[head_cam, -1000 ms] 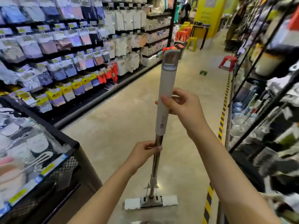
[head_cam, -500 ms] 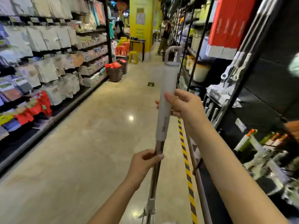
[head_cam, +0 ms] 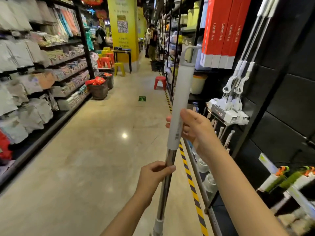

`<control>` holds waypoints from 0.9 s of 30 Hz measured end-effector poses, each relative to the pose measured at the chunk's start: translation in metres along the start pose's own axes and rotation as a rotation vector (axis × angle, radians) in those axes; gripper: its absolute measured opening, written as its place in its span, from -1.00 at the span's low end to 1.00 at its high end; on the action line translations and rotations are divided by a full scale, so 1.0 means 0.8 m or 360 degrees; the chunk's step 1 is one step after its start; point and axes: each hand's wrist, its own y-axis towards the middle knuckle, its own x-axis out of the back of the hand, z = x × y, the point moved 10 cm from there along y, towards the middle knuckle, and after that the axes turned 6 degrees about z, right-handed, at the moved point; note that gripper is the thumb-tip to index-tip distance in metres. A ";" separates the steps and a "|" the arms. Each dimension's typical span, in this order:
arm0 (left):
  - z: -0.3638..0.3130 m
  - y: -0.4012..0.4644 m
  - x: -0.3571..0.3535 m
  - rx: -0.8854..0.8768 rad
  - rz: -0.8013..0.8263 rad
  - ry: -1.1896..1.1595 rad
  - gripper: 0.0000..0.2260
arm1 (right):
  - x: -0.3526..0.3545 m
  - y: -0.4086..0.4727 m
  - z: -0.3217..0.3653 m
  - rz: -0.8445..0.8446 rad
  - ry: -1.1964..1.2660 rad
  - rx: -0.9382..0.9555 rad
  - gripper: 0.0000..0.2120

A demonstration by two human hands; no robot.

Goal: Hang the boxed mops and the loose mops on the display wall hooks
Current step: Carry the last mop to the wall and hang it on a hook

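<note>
Upright, the loose mop (head_cam: 181,92) is gripped by both hands, left (head_cam: 153,174) below right (head_cam: 196,128).

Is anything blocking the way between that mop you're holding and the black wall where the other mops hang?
Nothing visible blocks it. The loose mop, gripped by both the left hand and right hand, stands in the open aisle, with hung mops and red boxed mops already on the display wall to its right.

Two hands are holding one mop (head_cam: 182,92). Three mops (head_cam: 238,77) and four red boxes (head_cam: 219,31) are hanging.
</note>
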 end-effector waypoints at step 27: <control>-0.152 0.603 -0.083 -0.0246 0.0472 -0.0111 -0.68 | 0.258 0.511 0.046 -0.0666 -0.0185 0.0439 -0.87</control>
